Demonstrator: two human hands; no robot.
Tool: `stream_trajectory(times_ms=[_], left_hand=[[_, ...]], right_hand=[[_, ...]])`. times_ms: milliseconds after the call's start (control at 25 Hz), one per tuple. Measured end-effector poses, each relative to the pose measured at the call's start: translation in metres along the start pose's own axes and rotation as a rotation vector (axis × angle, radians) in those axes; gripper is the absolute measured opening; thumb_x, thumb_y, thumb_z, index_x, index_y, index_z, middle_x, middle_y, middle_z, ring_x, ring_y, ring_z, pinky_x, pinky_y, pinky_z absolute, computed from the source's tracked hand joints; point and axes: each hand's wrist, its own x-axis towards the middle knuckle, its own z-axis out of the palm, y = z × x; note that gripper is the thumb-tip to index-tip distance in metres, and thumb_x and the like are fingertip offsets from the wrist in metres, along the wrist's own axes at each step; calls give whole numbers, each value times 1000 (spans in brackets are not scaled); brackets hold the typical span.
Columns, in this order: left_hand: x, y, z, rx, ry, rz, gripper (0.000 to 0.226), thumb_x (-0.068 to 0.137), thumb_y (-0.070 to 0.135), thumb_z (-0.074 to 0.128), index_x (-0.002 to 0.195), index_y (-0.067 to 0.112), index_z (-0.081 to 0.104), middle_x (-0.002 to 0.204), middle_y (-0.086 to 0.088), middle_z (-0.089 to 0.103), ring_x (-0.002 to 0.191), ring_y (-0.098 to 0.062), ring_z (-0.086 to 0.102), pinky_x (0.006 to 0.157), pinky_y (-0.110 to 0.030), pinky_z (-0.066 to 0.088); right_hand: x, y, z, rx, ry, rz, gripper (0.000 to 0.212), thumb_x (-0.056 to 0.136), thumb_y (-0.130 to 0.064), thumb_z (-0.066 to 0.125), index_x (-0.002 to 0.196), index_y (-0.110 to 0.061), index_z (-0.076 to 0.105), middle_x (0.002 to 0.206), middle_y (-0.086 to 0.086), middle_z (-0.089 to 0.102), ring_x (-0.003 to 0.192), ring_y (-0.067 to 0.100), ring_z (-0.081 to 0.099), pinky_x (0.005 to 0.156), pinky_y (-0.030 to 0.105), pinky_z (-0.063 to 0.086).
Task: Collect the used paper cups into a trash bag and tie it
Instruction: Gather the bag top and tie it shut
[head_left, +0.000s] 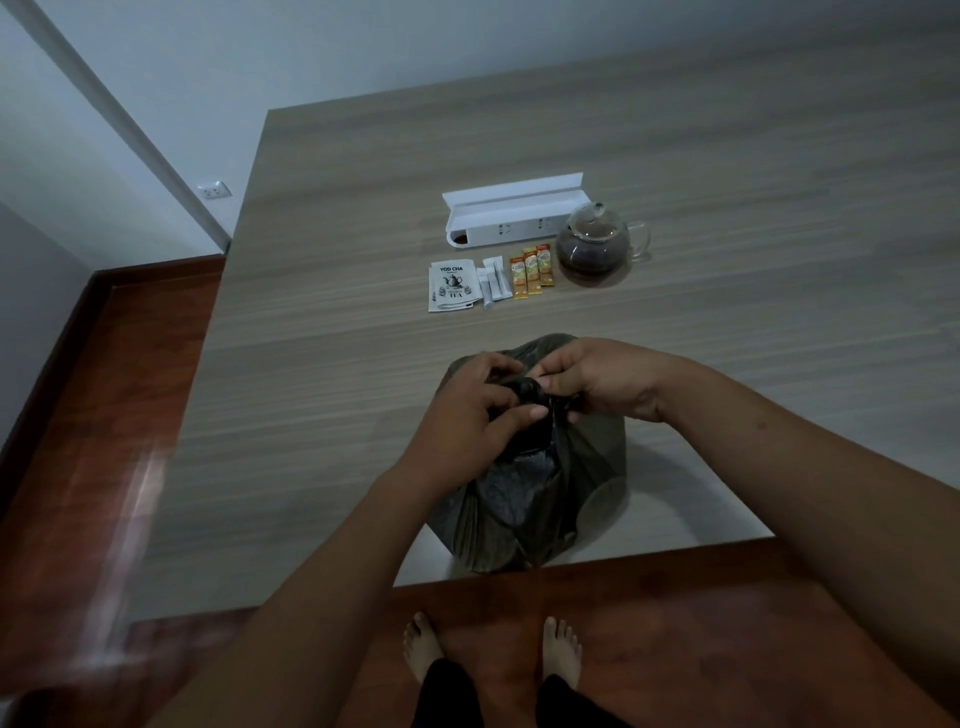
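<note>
A dark, translucent trash bag (524, 499) stood on the near edge of the wood-grain tabletop (322, 395), its top gathered into a twisted black neck. Both hands met at that neck — the left hand (470, 410) curled its fingers and thumb around the bunched plastic from the left, and the right hand (597, 376) pinched the same twist from the right, thumb and forefinger pressed on it. The bag's sides bulged below the grip; the cups inside could not be made out through the plastic.

Farther back on the tabletop, well apart from the bag, lay a white tea packet (452, 287) printed "YOD CHA", a few white sachets (493, 285) just right of it, and 3 orange stick sachets (531, 272) beside those. A glass teapot (595, 247) of dark liquid stood at the right end of the row, and a long white open box (514, 213) sat behind — its lid tipped up.
</note>
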Motion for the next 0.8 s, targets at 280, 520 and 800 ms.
stream_trajectory(times_ms=[280, 520, 800], left_hand=[[-21, -34, -33, 241, -129, 77, 43, 95, 46, 45, 76, 17, 70, 120, 2, 44, 115, -17, 39, 93, -32, 33], [-48, -52, -25, 303, -155, -26, 41, 94, 45, 41, 85, 20, 73, 118, 7, 44, 109, -17, 42, 91, -41, 41], [-44, -39, -24, -31, -126, -35, 31, 94, 22, 54, 66, 11, 64, 104, 9, 63, 85, -3, 60, 71, -17, 42]], right_hand=[[6, 22, -23, -654, 345, -141, 12, 83, -20, 76, 92, -14, 79, 88, 3, 75, 76, 9, 62, 69, 21, 48], [10, 53, -17, -791, 431, -153, 13, 87, -24, 71, 90, -12, 77, 85, 2, 73, 77, 13, 65, 68, 25, 44], [-1, 61, -3, -230, 485, 57, 11, 88, -11, 71, 77, -11, 70, 67, 15, 71, 55, 20, 66, 53, 31, 57]])
